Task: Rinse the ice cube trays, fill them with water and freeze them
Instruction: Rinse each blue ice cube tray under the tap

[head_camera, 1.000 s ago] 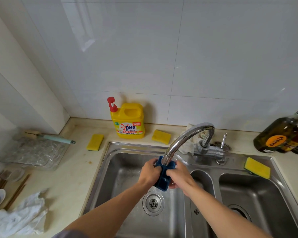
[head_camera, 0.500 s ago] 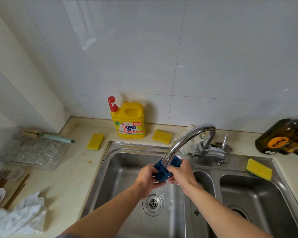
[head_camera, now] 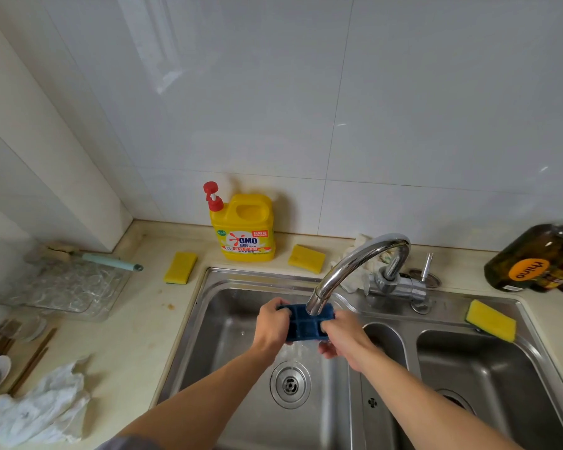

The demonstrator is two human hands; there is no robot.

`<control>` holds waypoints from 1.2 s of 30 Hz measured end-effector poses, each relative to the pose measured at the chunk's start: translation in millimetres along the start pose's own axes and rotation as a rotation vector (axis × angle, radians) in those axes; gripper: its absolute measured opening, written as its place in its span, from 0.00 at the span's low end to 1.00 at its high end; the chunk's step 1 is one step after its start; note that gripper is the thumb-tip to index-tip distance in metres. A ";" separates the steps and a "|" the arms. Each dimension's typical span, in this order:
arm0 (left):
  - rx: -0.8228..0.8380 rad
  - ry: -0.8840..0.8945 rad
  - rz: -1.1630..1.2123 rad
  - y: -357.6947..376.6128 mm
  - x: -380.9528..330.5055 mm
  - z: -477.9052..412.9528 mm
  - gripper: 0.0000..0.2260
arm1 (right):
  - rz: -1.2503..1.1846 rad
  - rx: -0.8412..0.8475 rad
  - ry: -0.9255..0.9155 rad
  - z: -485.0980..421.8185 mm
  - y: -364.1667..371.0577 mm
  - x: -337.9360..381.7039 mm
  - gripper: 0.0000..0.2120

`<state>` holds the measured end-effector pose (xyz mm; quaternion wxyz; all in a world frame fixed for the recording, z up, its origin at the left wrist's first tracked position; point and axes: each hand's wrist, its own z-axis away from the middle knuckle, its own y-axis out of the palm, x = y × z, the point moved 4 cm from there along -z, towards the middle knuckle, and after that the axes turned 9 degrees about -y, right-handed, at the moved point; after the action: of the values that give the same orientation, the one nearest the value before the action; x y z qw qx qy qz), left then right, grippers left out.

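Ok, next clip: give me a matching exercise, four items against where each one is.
1. blue ice cube tray
2. yellow detergent jug with red pump
3. dark glass bottle with orange label
4. crumpled white cloth

a. far right
b. by the back wall
c. held by left hand and right hand
d. front left

Pairs: 1-c, 2-b, 3-a, 4-d

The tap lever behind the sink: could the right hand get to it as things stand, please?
Probably yes: the lever stands uncovered just beyond the right hand, but that hand grips the blue tray and must let go first.
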<state>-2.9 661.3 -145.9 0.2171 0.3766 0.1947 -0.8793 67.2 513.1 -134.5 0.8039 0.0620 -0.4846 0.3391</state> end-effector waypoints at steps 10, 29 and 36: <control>0.343 -0.332 0.473 22.2 23.8 -0.3 0.33 | 0.049 0.001 -0.059 -2.7 -17.0 7.0 0.08; 0.523 -0.306 0.476 46.2 10.0 -5.6 0.43 | -0.029 -0.118 -0.132 11.0 -49.7 24.1 0.15; 0.481 -0.291 0.402 41.2 17.3 -2.7 0.41 | -0.014 -0.118 -0.127 14.3 -47.3 22.2 0.16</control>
<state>9.7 624.3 -167.9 0.3166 0.3184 -0.1295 -0.8841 92.0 481.7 -98.0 0.7763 0.0393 -0.5532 0.2995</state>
